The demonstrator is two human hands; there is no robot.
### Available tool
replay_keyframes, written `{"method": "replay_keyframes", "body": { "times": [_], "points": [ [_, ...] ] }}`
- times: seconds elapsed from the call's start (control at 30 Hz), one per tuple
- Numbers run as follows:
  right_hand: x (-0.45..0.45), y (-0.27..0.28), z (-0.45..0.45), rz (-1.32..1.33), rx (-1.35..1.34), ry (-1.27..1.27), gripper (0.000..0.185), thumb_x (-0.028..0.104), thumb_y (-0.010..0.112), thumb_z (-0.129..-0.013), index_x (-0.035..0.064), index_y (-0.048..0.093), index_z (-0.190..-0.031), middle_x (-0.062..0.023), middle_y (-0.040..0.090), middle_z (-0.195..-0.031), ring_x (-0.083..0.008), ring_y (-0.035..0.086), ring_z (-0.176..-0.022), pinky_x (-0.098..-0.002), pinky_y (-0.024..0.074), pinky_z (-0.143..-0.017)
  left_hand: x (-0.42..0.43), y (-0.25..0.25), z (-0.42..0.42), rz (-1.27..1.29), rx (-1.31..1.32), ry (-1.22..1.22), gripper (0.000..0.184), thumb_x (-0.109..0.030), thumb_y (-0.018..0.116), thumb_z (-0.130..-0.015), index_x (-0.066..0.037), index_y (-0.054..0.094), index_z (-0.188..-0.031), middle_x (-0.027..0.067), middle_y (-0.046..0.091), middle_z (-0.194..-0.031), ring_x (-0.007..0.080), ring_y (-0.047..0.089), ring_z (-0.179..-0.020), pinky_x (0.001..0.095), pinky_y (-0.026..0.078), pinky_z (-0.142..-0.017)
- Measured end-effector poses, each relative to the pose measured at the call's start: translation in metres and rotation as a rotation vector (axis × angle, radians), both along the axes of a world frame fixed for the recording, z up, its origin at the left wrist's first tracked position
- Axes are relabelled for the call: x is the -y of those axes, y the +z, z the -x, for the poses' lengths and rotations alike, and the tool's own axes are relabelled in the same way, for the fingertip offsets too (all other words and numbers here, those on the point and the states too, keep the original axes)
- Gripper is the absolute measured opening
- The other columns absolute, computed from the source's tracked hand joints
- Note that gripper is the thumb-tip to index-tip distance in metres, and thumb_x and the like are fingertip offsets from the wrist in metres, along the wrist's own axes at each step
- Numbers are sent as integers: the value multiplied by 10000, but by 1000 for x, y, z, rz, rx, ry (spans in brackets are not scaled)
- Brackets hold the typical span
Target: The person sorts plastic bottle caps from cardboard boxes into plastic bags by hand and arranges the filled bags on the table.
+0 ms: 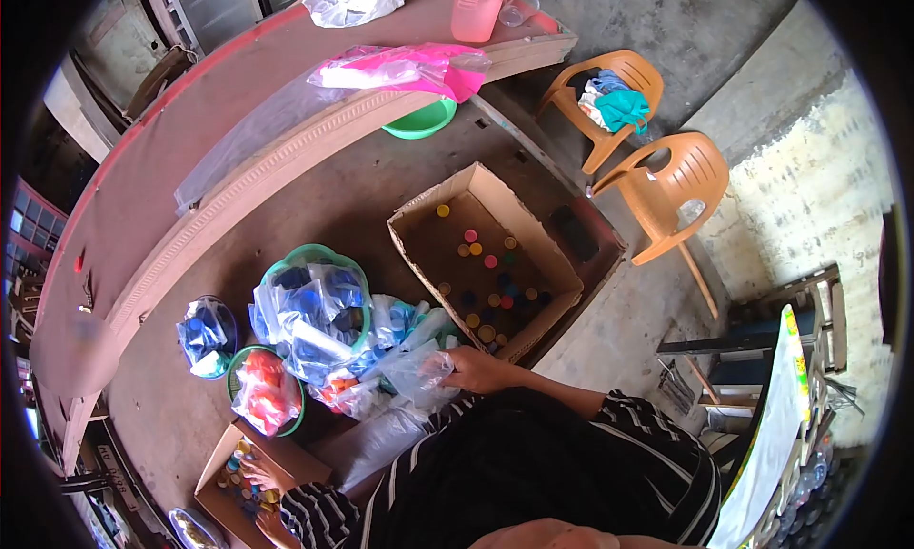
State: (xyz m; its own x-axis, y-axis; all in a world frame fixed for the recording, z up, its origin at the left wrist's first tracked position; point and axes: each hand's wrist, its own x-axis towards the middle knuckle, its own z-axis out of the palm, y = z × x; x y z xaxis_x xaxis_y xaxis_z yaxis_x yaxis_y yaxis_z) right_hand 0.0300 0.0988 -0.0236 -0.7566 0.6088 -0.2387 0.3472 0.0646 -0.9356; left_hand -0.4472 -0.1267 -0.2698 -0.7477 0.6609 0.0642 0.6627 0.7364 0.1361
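Observation:
At the lower left, my left hand (272,477) reaches into a small cardboard box (303,461) of mixed bottle caps (234,479). Its fingers are spread among the caps, with no cap clearly gripped. My right hand (476,370) is closed on a clear plastic bag (419,370), beside a pile of other bags. The contents of that bag cannot be made out. Above my right hand is a large open cardboard box (522,211) with several loose caps of different colours on its bottom.
A green basket (366,287) holds bagged blue items; smaller baskets hold blue bags (207,332) and red bags (267,387). A curved wooden ledge (276,159) runs behind. Beyond it stand a green basin (419,120) and, further right, orange chairs (657,211).

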Motion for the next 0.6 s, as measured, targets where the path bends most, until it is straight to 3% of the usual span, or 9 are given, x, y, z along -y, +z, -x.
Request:
{"method": "replay_keyframes", "body": {
  "times": [0.27,0.47,0.6],
  "points": [
    [-1,-7,1,-31,-27,17,356,160,653,-858,66,615,-1200,-156,658,-1113,-290,633,-1040,-370,462,-908,-19,-6,-169,-54,73,-690,339,-247,646,-882,-71,641,-1171,111,610,-1248,316,561,-1174,498,431,-969],
    [-1,-4,2,-42,-23,17,340,148,646,-866,63,623,-1194,-145,663,-1116,-282,634,-1039,-368,461,-916,-18,5,-173,-107,126,-822,345,-247,645,-883,-82,635,-1185,99,599,-1273,306,553,-1191,503,426,-975],
    [-2,1,0,-10,10,24,325,122,626,-879,58,635,-1198,-130,659,-1159,-255,623,-1078,-360,450,-955,5,18,-176,-201,298,-821,349,-247,644,-884,-89,631,-1195,91,591,-1290,299,547,-1203,507,423,-979]
  ]
}}
